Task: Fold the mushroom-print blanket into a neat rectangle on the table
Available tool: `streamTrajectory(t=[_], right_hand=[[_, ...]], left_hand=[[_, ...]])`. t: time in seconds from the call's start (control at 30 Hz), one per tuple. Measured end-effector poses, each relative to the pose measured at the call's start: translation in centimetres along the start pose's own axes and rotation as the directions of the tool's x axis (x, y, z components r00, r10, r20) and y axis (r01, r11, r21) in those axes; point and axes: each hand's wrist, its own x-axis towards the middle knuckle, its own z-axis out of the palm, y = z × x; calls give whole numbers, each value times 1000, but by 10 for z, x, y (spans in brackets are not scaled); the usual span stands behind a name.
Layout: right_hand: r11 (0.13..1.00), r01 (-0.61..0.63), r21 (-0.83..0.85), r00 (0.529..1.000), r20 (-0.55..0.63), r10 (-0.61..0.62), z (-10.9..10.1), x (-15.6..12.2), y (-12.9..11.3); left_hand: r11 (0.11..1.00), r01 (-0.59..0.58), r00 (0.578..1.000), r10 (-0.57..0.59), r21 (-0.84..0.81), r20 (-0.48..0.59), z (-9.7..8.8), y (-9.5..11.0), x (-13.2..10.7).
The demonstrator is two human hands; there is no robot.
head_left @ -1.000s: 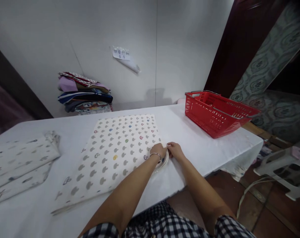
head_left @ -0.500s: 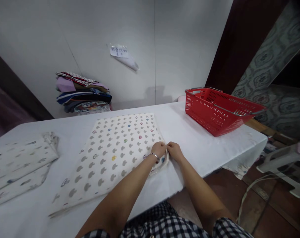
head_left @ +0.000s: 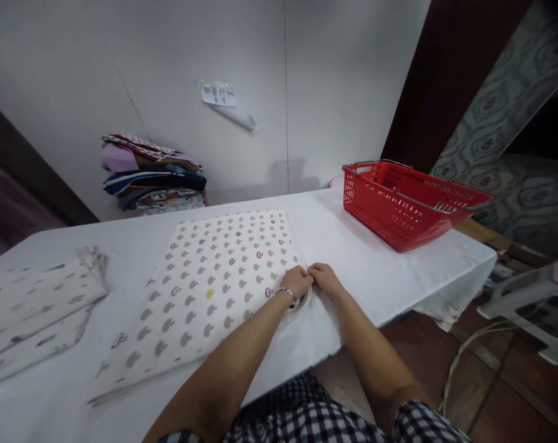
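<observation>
A folded white cloth (head_left: 214, 271) printed with grey and a few coloured mushrooms lies flat on the table in front of me. Its right edge curls up where my hands meet. My left hand (head_left: 298, 280), with a bracelet at the wrist, is closed on that edge from above. Close against it, my right hand (head_left: 323, 278) pinches the same edge from the right side. The fingertips of both hands nearly touch, and the bit of cloth between them is mostly hidden.
A white-covered table (head_left: 334, 234) carries everything. At the left lies another folded patterned cloth (head_left: 43, 301). A stack of folded fabrics (head_left: 154, 175) stands by the wall. The red basket (head_left: 398, 209) sits at the back right. Beyond the table's right end is a white plastic stool (head_left: 528, 307).
Both hands stay at the cloth's right edge, with only a slight shift of the fingers. The cloth looks nearly the same, and the view has moved a little.
</observation>
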Motion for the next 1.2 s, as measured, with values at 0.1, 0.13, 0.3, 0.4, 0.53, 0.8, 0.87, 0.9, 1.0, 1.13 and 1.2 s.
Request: streamTrajectory(t=[0.1, 0.13, 0.3, 0.4, 0.53, 0.8, 0.87, 0.9, 1.0, 1.13, 1.2], right_hand=[[1000, 23, -2, 999, 45, -23, -2, 0, -1], [1000, 26, -4, 998, 60, -26, -2, 0, -1], [1000, 7, -31, 1000, -20, -8, 0, 2, 4], [989, 28, -149, 993, -107, -44, 2, 3, 3], [945, 34, -325, 992, -106, -72, 3, 1, -9], [921, 2, -390, 995, -87, -39, 4, -1, -18], [931, 6, -365, 994, -100, -46, 4, -2, -14], [939, 19, -342, 993, -104, -58, 4, -3, -12], [967, 78, -241, 987, -117, -109, 5, -4, -5], [990, 78, -116, 988, -125, -93, 6, -3, 1], [998, 37, -43, 992, -119, -42, 6, -2, 1]], left_hand=[[997, -3, 1000, 1, 79, 26, 0, 4, -1], [995, 6, 999, -9, 95, 34, 0, 5, -1], [986, 134, 989, -127, -95, 80, -7, 6, -2], [957, 215, 974, -196, -196, 111, -15, 1, -4], [937, 256, 966, -239, -239, 97, -22, -5, -7], [951, 228, 973, -217, -210, 72, -17, -2, -8], [979, 159, 987, -157, -127, 21, -15, 1, -7], [990, 119, 993, -120, -72, -7, -14, 3, -7], [997, 36, 999, -33, 68, -34, -13, 10, -8], [982, 4, 999, -10, 191, 31, -15, 15, -12], [974, -4, 999, -7, 226, 48, -15, 17, -13]])
